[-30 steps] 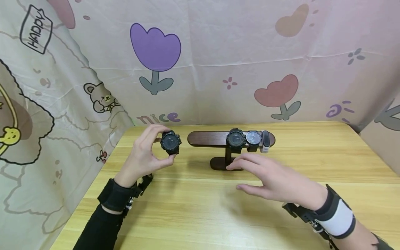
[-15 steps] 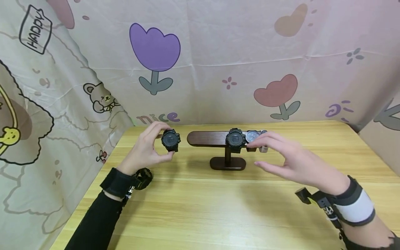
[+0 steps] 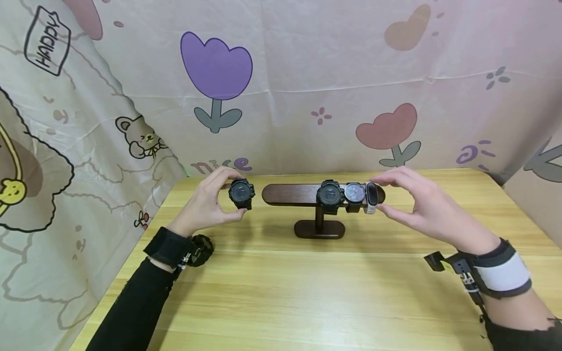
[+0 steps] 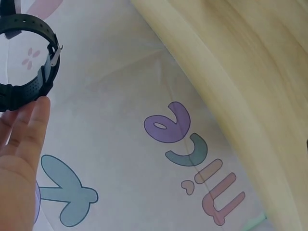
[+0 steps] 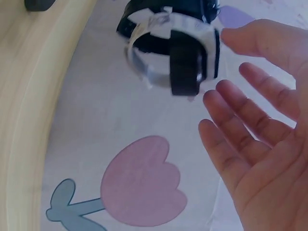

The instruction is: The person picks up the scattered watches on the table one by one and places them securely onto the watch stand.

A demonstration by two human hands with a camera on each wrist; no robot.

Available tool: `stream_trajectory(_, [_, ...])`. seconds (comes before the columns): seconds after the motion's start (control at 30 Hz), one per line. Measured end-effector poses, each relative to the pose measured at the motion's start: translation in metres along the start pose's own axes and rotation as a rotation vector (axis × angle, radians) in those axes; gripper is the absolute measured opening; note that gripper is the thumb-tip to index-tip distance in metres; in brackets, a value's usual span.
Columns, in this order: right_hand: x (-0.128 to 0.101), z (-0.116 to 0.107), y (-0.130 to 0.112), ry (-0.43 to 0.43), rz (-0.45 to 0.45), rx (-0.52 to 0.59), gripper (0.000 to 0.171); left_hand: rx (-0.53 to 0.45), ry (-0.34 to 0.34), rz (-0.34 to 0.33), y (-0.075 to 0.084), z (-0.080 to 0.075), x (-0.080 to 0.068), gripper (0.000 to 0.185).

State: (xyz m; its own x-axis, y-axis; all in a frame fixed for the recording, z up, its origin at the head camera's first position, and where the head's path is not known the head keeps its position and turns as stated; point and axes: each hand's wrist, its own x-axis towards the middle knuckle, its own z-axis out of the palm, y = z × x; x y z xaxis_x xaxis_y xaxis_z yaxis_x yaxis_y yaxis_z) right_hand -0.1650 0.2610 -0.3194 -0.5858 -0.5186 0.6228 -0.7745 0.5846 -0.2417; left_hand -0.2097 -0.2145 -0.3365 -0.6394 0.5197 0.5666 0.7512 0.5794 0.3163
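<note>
My left hand (image 3: 208, 200) pinches a chunky black digital watch (image 3: 241, 193) by its top and bottom, left of the stand. In the left wrist view the black strap (image 4: 29, 21) is buckled into a ring, with fingertips (image 4: 41, 106) against its lower part. My right hand (image 3: 428, 204) is at the right end of the stand, thumb and fingers spread around a fitness band (image 3: 372, 193) with a pale strap. In the right wrist view the thumb tip is right beside the band; the other fingers (image 5: 240, 130) are spread apart. The band hangs round the dark wooden stand (image 3: 290, 195).
Also on the stand are another black digital watch (image 3: 330, 194) and a watch with a light round dial (image 3: 354, 192). The stand's bar has bare room on its left part. The light wooden table (image 3: 272, 292) ends at a printed cloth backdrop (image 3: 298, 63).
My right hand has moved right and back, from in front of the stand's foot to the fitness band at its end. The left hand still holds its black watch, almost unmoved.
</note>
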Motion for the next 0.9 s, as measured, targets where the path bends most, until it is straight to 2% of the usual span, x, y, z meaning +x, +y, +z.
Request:
stream_trajectory(0.43, [-0.007,0.004,0.013,-0.053,0.163,-0.007,0.056,-0.042,-0.041,0.052,0.005,0.007,0.014,0.068])
stream_trajectory(0.9, [-0.007,0.007,0.016,-0.069,0.205,-0.01,0.055,-0.072,-0.074,0.123,0.012,0.019,0.032,0.067])
